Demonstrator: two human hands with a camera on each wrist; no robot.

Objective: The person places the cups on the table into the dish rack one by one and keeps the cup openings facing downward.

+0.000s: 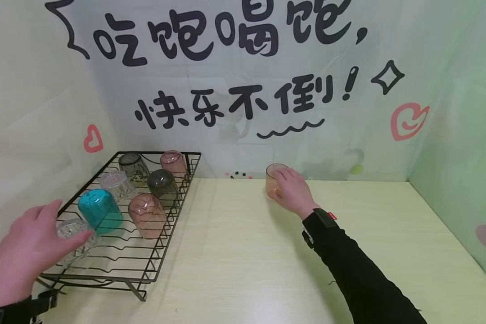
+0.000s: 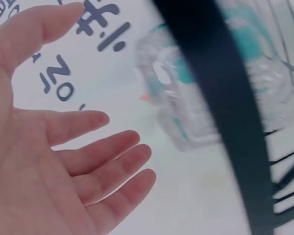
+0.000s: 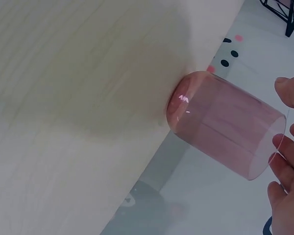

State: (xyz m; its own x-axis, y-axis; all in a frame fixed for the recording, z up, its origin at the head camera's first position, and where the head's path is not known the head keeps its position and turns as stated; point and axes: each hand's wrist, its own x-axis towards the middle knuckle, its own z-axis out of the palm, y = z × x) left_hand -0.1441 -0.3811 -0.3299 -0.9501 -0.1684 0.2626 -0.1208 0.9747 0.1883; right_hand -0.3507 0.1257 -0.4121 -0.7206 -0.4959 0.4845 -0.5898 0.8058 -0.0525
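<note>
Pink cup (image 1: 273, 179) stands upright on the bench (image 1: 243, 252), right hand (image 1: 293, 191) grasping it. Left hand (image 1: 26, 249), fingers released, touches a clear cup (image 1: 74, 236) on the rack (image 1: 154, 265); seven cups look racked, one left.

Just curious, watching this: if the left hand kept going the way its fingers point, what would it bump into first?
Most likely the clear glass at the near end of the wire rack. The left hand, fingers straight, sits right beside it; contact is unclear.

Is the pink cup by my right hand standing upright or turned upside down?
Upright: in the head view the pink cup stands on the table with its open rim on top, right hand at it.
</note>
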